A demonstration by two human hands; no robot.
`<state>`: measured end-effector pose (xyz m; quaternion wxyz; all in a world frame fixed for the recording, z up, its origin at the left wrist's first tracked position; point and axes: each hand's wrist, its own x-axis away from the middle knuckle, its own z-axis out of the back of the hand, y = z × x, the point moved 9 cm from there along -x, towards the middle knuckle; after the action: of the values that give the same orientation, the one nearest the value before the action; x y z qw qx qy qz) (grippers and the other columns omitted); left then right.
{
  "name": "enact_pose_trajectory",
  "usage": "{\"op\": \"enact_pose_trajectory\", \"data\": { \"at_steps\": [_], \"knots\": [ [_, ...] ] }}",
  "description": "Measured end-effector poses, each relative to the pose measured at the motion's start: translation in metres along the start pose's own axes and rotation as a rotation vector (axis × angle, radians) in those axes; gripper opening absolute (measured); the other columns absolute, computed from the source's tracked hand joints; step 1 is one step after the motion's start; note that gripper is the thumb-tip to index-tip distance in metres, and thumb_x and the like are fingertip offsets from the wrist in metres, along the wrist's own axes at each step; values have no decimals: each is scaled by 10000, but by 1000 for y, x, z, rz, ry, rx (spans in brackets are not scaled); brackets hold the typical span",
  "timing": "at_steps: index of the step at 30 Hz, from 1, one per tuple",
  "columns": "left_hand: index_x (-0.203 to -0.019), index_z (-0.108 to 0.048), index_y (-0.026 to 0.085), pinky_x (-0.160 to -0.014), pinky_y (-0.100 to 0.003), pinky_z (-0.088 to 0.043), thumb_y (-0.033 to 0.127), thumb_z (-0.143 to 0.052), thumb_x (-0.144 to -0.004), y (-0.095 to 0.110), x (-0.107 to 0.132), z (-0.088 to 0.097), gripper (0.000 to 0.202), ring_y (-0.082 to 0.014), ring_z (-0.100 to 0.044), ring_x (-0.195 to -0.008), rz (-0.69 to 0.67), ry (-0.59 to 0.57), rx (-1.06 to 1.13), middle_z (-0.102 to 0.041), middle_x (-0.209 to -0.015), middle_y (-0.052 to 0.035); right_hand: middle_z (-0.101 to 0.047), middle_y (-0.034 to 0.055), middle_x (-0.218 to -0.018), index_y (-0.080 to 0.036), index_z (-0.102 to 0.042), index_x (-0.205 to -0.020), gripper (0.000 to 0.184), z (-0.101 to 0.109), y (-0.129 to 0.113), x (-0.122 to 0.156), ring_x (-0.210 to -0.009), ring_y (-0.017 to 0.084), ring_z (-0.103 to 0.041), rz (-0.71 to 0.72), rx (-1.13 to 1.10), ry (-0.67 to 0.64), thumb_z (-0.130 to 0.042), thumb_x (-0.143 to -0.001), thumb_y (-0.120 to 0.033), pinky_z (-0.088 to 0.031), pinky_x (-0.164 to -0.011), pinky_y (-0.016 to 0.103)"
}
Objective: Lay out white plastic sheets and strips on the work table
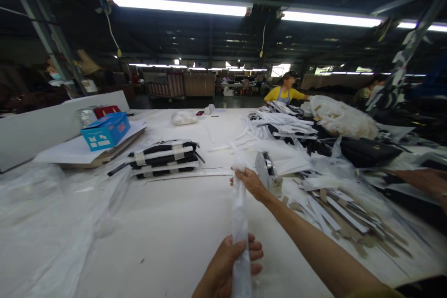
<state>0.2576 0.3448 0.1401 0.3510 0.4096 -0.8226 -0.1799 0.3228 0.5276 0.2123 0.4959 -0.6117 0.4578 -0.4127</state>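
A long, narrow white strip [240, 214], looking like soft wrapped foam or folded plastic, runs upright through the middle of the view. Near its far end, my right hand [249, 182] pinches it with closed fingers. Lower down, my left hand [226, 260] grips the same strip, thumb on top and fingers behind it. Just right of my right hand stands a metal tape dispenser [267, 170]. Two black bundles banded with white wrapping [164, 156] lie stacked to the left. The strip's near end passes out of the bottom of the view.
A blue box [105, 131] sits on flat sheets at left, near clear plastic film [52, 223]. Cardboard and white strips [345, 216] are heaped at right. A co-worker's blurred hand [422, 181] reaches in there. Another person in yellow [286, 91] stands across the table beside piled goods.
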Motion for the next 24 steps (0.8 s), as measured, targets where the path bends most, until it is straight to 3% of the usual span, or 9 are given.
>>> {"op": "enact_pose_trajectory", "data": {
  "at_steps": [5, 9, 12, 16, 19, 21, 24],
  "knots": [
    [-977, -607, 109, -696, -358, -510, 373, -869, -590, -12, -6, 13, 536, -241, -663, -799, 24, 61, 73, -691, -889, -134, -706, 14, -732, -168, -647, -969, 444, 20, 15, -48, -693, 190, -656, 2, 130, 29, -634, -762, -560, -513, -621, 298],
    [-946, -609, 106, -699, -357, -531, 299, -847, -642, -25, -6, 10, 431, -237, -667, -805, 72, 81, 164, -687, -887, -130, -622, -32, -648, -148, -641, -815, 341, 37, 35, -73, -610, 138, -582, -11, 326, 80, -635, -830, -489, -472, -595, 267],
    [-951, -606, 103, -704, -355, -554, 248, -805, -691, -39, -10, 14, 358, -246, -680, -844, 114, 186, 211, -697, -954, -159, -597, -29, -685, -138, -615, -771, 320, 46, 49, -81, -620, 123, -567, -29, 481, 104, -619, -888, -436, -486, -631, 279],
    [-940, -586, 111, -688, -356, -563, 215, -773, -701, -52, -23, 22, 321, -259, -691, -843, 112, 296, 233, -704, -943, -168, -655, 45, -979, -144, -625, -1038, 293, 58, 53, -84, -869, 188, -627, -54, 654, 158, -605, -907, -405, -519, -817, 385],
    [-989, -562, 104, -677, -367, -567, 218, -768, -705, -58, -31, 26, 368, -279, -692, -865, 99, 311, 241, -701, -957, -181, -583, 153, -1257, -142, -505, -1310, 460, 66, 38, -80, -1148, 269, -560, -39, 772, 221, -574, -896, -332, -414, -1025, 482],
    [-1029, -547, 99, -680, -375, -571, 227, -766, -711, -59, -33, 28, 407, -294, -689, -899, 92, 319, 249, -694, -989, -191, -477, 188, -1405, -115, -418, -1405, 564, 60, 24, -69, -1313, 297, -432, 16, 839, 217, -523, -890, -316, -289, -1133, 473],
    [-1033, -542, 105, -686, -382, -573, 232, -766, -708, -59, -33, 30, 414, -304, -686, -921, 86, 338, 242, -686, -995, -189, -377, 144, -1511, -121, -374, -1452, 637, 33, 12, -38, -1415, 261, -297, 117, 899, 119, -495, -888, -389, -177, -1195, 406]
  ]
}}
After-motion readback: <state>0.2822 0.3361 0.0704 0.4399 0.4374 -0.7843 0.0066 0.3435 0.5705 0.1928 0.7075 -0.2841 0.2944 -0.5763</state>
